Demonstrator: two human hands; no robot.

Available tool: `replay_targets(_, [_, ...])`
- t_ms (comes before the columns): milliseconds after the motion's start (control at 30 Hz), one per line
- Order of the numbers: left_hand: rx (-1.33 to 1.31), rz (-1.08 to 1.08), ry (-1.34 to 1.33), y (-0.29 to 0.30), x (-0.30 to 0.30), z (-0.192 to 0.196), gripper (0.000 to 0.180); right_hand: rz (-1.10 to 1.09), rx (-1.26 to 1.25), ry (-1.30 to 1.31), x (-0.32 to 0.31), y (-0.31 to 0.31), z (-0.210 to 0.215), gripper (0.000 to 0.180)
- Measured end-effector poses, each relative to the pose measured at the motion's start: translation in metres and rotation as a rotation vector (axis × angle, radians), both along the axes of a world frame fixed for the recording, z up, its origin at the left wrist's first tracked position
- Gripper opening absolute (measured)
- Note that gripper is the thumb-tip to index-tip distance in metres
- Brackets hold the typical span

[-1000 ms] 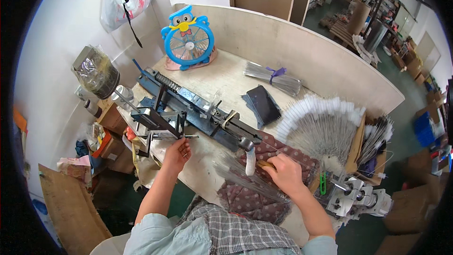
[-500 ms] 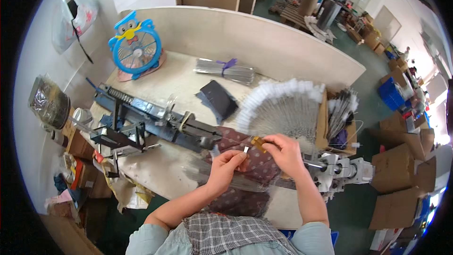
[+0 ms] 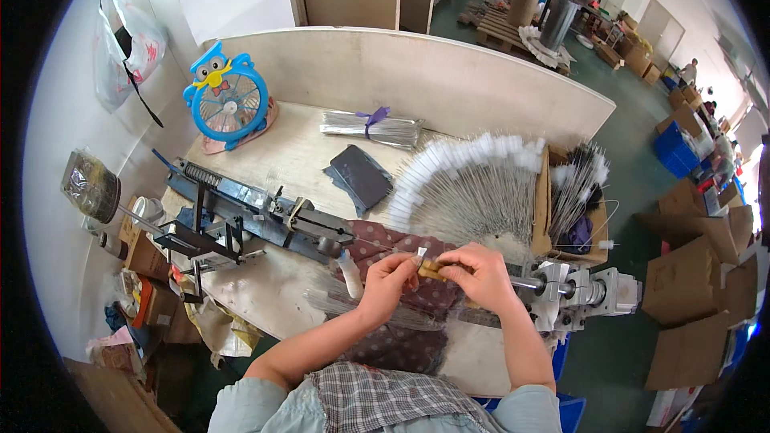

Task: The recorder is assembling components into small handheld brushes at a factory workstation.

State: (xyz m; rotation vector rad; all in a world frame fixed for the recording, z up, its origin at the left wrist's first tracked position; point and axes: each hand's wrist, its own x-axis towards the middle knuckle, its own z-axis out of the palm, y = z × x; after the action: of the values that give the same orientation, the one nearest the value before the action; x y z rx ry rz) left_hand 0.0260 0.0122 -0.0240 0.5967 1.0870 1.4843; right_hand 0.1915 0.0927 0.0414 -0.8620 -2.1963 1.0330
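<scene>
Both grips are closed on one small tan wooden peg (image 3: pixel 433 270): my left hand (image 3: pixel 391 273) pinches its left end, where a white tip shows, and my right hand (image 3: pixel 481 273) pinches the other end, fingers curled over it. I hold it in both hands to keep it steady, in line with the thin wire running from the dark blue metal winding machine (image 3: pixel 257 216). It sits above the maroon dotted cloth (image 3: pixel 401 305) near the counter's (image 3: pixel 281 152) front edge. Both forearms come up from the front edge, wrists bent inward. The fanned white-tipped wire stems (image 3: pixel 473 184) lie just behind.
</scene>
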Motion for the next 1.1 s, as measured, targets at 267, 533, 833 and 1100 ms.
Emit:
replay_targets(267, [-0.062,0.265,-0.086,-0.013,-0.028,0.014,0.013,-0.033,0.487,-0.042,-0.030,0.004,0.011,0.013])
replay_targets(533, [-0.126,0.223,-0.185,-0.016,-0.035,0.021,0.016,-0.035,0.446,-0.082,-0.089,0.004,-0.004,0.012])
replay_targets(833, [-0.107,0.051,-0.182,-0.018,-0.044,0.025,0.042,-0.039,0.047,-0.217,-0.090,0.004,0.003,0.019])
replay_targets(1100, [-0.070,0.256,-0.394,-0.017,-0.033,0.020,0.033,-0.137,0.583,-0.170,-0.107,-0.025,-0.003,0.027])
